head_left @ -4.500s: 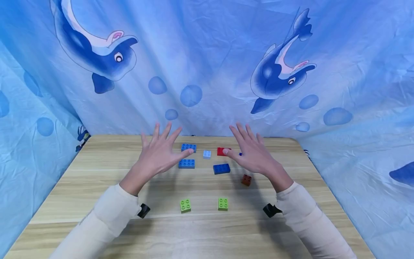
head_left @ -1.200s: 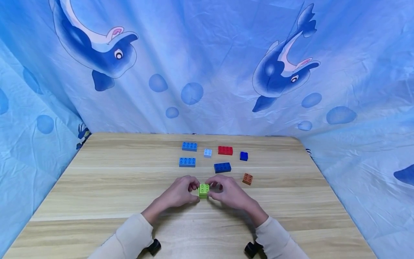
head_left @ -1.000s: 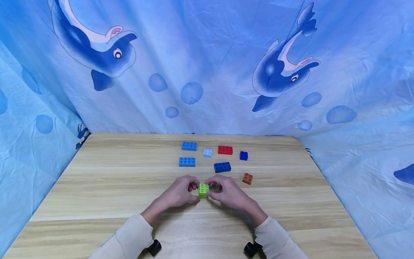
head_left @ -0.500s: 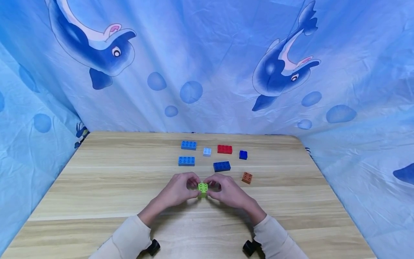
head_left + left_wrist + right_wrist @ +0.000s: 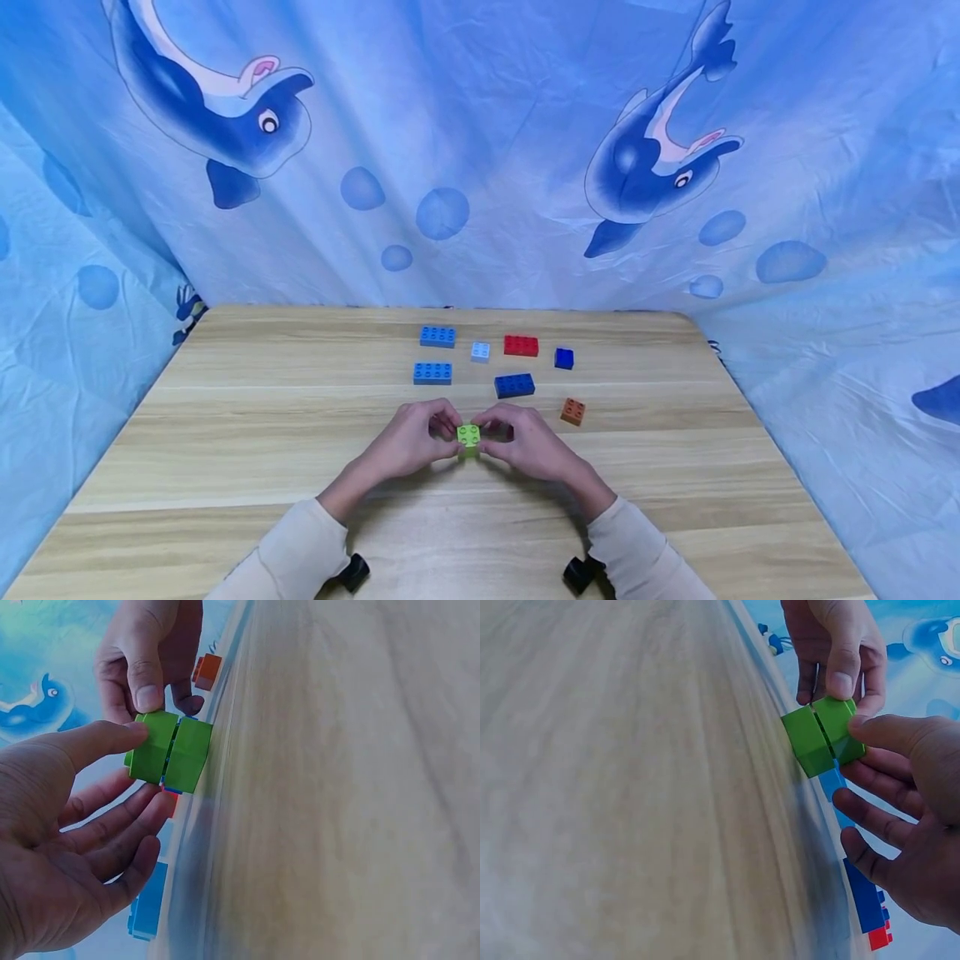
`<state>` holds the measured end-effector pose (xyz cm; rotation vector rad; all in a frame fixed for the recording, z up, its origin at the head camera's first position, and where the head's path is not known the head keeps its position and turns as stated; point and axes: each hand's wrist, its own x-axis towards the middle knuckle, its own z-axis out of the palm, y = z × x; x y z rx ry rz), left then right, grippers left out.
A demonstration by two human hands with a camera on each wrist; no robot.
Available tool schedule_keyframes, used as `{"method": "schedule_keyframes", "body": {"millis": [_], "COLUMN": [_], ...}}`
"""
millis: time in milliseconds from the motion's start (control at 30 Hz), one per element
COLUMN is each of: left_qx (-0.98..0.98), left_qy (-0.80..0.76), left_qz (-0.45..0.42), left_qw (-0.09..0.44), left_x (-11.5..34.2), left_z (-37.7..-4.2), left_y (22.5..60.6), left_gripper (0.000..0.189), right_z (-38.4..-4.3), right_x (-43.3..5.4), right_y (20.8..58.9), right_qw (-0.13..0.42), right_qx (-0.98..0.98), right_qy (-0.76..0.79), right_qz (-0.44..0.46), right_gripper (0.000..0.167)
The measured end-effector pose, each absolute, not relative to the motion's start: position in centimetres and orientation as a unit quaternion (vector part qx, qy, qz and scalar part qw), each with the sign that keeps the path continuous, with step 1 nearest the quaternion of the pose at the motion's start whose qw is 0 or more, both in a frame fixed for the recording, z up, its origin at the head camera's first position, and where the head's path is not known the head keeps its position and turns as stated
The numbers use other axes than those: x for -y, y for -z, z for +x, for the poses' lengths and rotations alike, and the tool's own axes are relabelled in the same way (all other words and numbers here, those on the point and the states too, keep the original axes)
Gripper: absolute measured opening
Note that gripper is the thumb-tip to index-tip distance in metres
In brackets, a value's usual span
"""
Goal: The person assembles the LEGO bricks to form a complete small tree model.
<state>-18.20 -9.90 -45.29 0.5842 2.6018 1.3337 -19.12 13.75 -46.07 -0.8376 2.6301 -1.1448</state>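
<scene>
Two lime-green 2x2 toy bricks stand one above the other at the middle of the table. A thin dark gap shows between the upper green brick (image 5: 155, 746) and the lower green brick (image 5: 189, 754) in the left wrist view. My left hand (image 5: 411, 439) pinches the upper brick from the left, thumb in front, other fingers curved behind. From the right my right hand (image 5: 531, 443) pinches the same brick, its thumb (image 5: 885, 733) on the front face. The lower brick sits beneath both hands, without fingertips on its front face.
Behind the hands lie two mid-blue bricks, the nearer blue brick (image 5: 432, 373) among them, a light-blue brick (image 5: 480, 352), a red brick (image 5: 521, 345), a dark-blue long brick (image 5: 514, 385) and a small dark-blue brick (image 5: 564, 358). An orange-brown brick (image 5: 573, 412) lies right. A dolphin-print curtain (image 5: 495, 150) rises behind.
My spread hands have come down and together. The two green bricks, first apart on the table, are now stacked. Over the last second, the upper one has shifted slightly left, in line over the lower.
</scene>
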Motion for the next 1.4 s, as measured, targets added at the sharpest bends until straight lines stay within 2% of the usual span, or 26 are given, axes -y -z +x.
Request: {"method": "schedule_keyframes", "body": {"millis": [400,633,767,933,1167,1400], "left_qx": [-0.868,-0.865,-0.863,-0.861,-0.861,-0.862], "left_qy": [-0.451,-0.456,-0.463,-0.466,-0.465,-0.466], "left_qz": [0.189,0.188,0.181,0.178,0.178,0.171], "left_qw": [0.087,0.088,0.094,0.097,0.104,0.102], "left_x": [9.6,9.6,9.6,9.5,9.6,9.4], "left_z": [-18.5,-18.6,-18.6,-18.6,-18.5,-18.4], "left_y": [46.0,46.1,46.0,46.1,46.0,46.1], "left_gripper": [0.023,0.023,0.024,0.025,0.025,0.025], "right_z": [-19.1,-19.4,-20.0,-20.9,-21.1,-21.3], "right_x": [-13.8,-14.6,-16.9,-22.2,-27.6,-28.5], "right_y": [46.4,45.5,44.6,44.4,45.8,47.7], "right_qw": [0.08,0.085,0.04,-0.014,-0.002,0.018], "right_qx": [-0.877,-0.878,-0.882,-0.886,-0.911,-0.925], "right_qy": [0.381,0.376,0.39,0.419,0.398,0.367], "right_qz": [-0.282,-0.284,-0.262,-0.197,-0.112,-0.099], "right_gripper": [0.027,0.031,0.033,0.03,0.035,0.038]}}
